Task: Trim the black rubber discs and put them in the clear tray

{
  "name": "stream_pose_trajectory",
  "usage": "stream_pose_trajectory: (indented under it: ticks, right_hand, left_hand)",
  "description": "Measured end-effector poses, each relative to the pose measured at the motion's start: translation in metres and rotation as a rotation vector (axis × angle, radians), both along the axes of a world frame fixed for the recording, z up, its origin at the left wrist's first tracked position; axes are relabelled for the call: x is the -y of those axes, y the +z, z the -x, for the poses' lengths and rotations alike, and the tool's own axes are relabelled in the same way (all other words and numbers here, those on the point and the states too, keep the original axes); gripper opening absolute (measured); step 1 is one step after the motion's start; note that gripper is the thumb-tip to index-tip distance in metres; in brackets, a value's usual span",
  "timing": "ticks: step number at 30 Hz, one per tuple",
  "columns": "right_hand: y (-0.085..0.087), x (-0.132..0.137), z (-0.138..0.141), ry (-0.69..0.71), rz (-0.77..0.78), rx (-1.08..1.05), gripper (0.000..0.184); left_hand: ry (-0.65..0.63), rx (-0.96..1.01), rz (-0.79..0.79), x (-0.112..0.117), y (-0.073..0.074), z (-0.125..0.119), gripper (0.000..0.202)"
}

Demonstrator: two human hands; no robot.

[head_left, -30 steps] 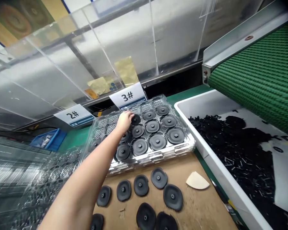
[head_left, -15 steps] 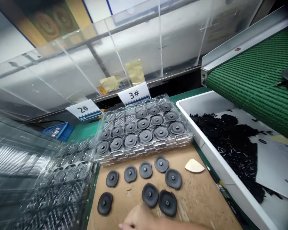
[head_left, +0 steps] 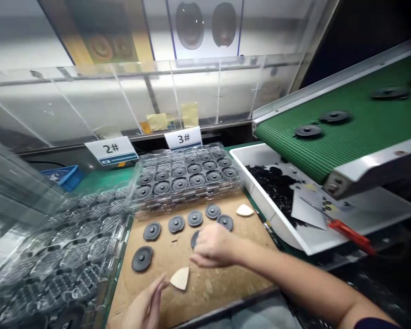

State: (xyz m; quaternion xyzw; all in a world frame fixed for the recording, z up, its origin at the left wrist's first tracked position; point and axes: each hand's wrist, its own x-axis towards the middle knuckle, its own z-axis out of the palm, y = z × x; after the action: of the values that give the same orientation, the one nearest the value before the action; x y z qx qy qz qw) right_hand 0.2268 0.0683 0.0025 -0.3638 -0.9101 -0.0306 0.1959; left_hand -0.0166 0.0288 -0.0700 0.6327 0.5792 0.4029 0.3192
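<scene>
My right hand (head_left: 213, 248) reaches in from the right over the brown board (head_left: 226, 278). Its fingers are curled together on top of a half-hidden black rubber disc (head_left: 195, 238); I cannot see what they grip. My left hand (head_left: 145, 307) comes up at the bottom edge with fingers stretched out and empty, its tips just short of a beige wedge (head_left: 180, 278). Several loose black discs (head_left: 176, 224) lie in a row on the board, one apart at the left (head_left: 142, 258). Behind them a clear plastic tray (head_left: 192, 201) holds several discs in its pockets.
Empty clear trays (head_left: 71, 256) are stacked on the left. A white bin (head_left: 277, 221) with black scraps (head_left: 272, 183) and a red-handled tool (head_left: 351, 232) stands on the right, under a green conveyor (head_left: 329, 146) carrying discs (head_left: 307, 131). Another wedge (head_left: 244, 210) lies near the tray, with labels 2# (head_left: 111, 149) and 3# (head_left: 183, 138) behind.
My left hand left the tray's back pockets and dropped to the board's front edge. My right hand came in over the loose discs. The view has pulled back and tilted up.
</scene>
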Motion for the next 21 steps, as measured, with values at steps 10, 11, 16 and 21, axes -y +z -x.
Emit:
stream_pose_trajectory:
  ticks: [10, 11, 16, 21]
  right_hand:
    - [0.164, -0.036, -0.214, -0.828, -0.097, 0.347, 0.023]
    - [0.17, -0.038, -0.234, -0.906, -0.092, 0.343, 0.033]
    - [0.178, -0.035, -0.284, -1.074, -0.056, 0.277, 0.062]
    - [0.185, -0.035, -0.248, -0.981, -0.171, 0.179, 0.059]
  left_hand:
    - [0.248, 0.363, 0.179, -0.005, -0.019, -0.015, 0.059]
    - [0.219, 0.371, 0.193, -0.004, -0.017, -0.015, 0.059]
    - [0.173, 0.386, 0.217, -0.002, -0.017, -0.02, 0.059]
    - [0.205, 0.441, 0.26, 0.001, -0.017, -0.019, 0.055]
